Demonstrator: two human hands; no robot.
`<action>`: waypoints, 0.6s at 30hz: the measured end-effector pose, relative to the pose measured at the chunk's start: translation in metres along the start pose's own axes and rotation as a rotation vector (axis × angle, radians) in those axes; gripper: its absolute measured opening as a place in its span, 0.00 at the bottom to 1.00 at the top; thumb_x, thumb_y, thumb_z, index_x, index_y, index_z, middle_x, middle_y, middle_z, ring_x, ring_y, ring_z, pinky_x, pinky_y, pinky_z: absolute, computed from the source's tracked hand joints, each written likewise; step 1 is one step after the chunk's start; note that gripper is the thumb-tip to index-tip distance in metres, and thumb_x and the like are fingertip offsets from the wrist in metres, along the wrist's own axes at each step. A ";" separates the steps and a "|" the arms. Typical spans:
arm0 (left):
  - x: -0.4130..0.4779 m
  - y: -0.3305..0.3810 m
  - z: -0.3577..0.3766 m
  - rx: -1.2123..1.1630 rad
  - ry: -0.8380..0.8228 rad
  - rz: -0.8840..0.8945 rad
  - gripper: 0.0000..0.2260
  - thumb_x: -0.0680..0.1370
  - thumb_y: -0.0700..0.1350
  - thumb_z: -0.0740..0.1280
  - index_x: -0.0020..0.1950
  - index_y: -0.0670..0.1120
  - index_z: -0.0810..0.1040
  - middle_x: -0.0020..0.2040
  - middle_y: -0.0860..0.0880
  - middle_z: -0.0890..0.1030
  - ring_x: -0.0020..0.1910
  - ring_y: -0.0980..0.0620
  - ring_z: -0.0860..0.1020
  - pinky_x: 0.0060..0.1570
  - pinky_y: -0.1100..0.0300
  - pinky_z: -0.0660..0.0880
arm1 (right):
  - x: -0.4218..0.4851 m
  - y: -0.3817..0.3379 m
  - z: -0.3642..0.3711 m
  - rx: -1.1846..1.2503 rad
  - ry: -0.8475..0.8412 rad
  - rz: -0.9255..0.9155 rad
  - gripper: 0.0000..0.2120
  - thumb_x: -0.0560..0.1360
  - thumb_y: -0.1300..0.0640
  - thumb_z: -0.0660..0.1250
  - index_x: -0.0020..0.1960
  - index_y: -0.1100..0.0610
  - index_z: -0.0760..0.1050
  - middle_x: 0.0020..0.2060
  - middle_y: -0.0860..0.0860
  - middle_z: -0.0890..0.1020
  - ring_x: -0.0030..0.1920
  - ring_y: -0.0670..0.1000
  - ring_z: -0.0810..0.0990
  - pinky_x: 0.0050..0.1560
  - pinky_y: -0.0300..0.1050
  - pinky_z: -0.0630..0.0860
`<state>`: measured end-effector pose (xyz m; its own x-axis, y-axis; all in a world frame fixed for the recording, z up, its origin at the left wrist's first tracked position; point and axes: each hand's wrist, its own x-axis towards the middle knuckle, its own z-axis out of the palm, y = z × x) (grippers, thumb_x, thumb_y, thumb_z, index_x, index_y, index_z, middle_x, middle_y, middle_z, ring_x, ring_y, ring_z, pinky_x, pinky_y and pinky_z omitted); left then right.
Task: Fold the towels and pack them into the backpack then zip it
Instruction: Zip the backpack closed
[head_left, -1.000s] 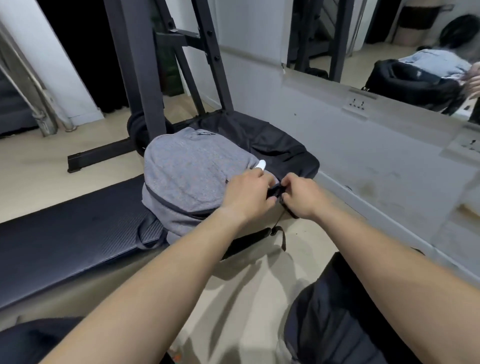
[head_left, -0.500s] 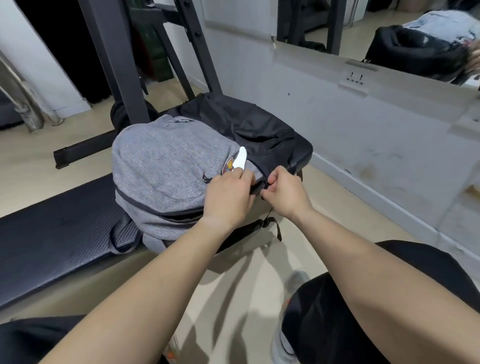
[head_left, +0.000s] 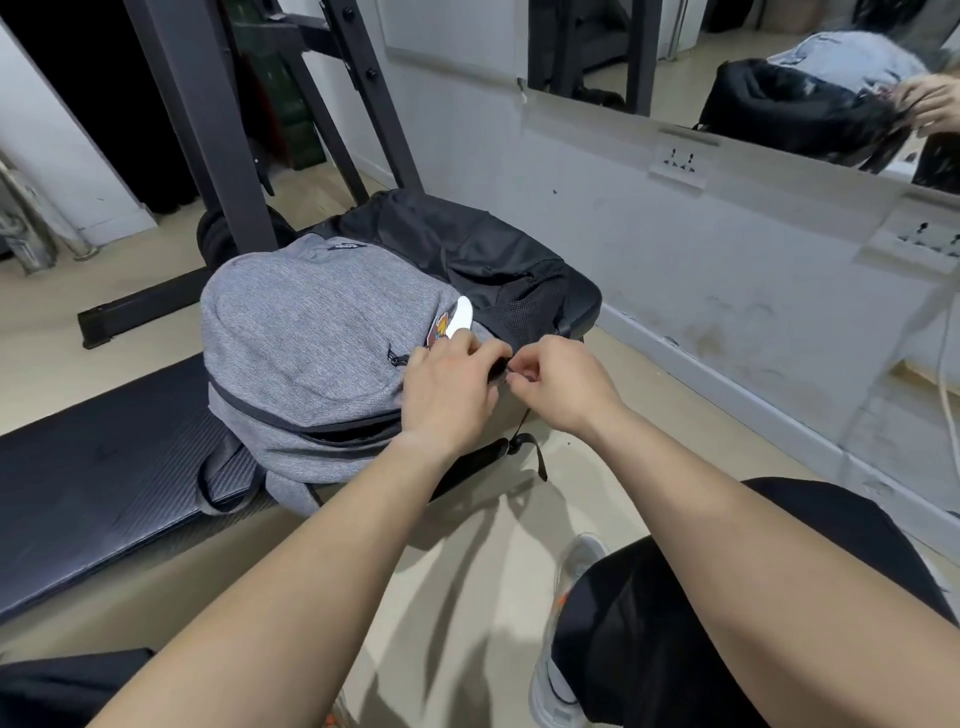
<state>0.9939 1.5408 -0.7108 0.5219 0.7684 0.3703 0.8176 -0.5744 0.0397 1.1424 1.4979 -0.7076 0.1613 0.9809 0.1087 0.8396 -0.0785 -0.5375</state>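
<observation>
Head view shows me the backpack (head_left: 322, 358) lying on the bench (head_left: 104, 483), soft and saggy, so my left hand (head_left: 452, 389) pinches its fabric taut while my right hand (head_left: 566, 387) pinches what I take for the zipper pull.

Both forearms reach toward 12 o'clock, wrists close. Left hand (head_left: 452, 384) palm-down, fingers curled, white-covered finger pointing 1 o'clock. Right hand (head_left: 563, 384) pinching, knuckles up.
</observation>
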 end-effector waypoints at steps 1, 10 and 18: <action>0.001 0.001 0.000 -0.012 0.009 -0.005 0.12 0.76 0.54 0.68 0.59 0.60 0.76 0.52 0.52 0.77 0.52 0.47 0.77 0.49 0.51 0.66 | -0.001 0.000 -0.001 0.001 0.003 -0.017 0.09 0.75 0.52 0.67 0.37 0.45 0.73 0.32 0.45 0.72 0.38 0.49 0.73 0.35 0.45 0.68; 0.004 0.000 0.004 -0.213 0.104 -0.021 0.01 0.77 0.50 0.69 0.48 0.54 0.79 0.43 0.55 0.80 0.44 0.50 0.79 0.46 0.54 0.66 | 0.005 0.015 -0.010 0.026 0.039 -0.051 0.14 0.73 0.57 0.66 0.54 0.41 0.78 0.49 0.43 0.75 0.51 0.48 0.76 0.50 0.49 0.77; 0.000 -0.001 -0.006 -0.392 0.020 -0.159 0.04 0.76 0.48 0.70 0.49 0.51 0.82 0.46 0.53 0.84 0.47 0.48 0.80 0.47 0.51 0.76 | 0.016 0.007 0.008 -0.095 0.071 -0.121 0.11 0.77 0.53 0.70 0.57 0.41 0.77 0.51 0.44 0.70 0.56 0.49 0.71 0.49 0.50 0.75</action>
<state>0.9913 1.5397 -0.7057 0.3887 0.8530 0.3484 0.7311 -0.5157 0.4468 1.1466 1.5142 -0.7158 0.0891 0.9695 0.2283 0.8999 0.0199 -0.4356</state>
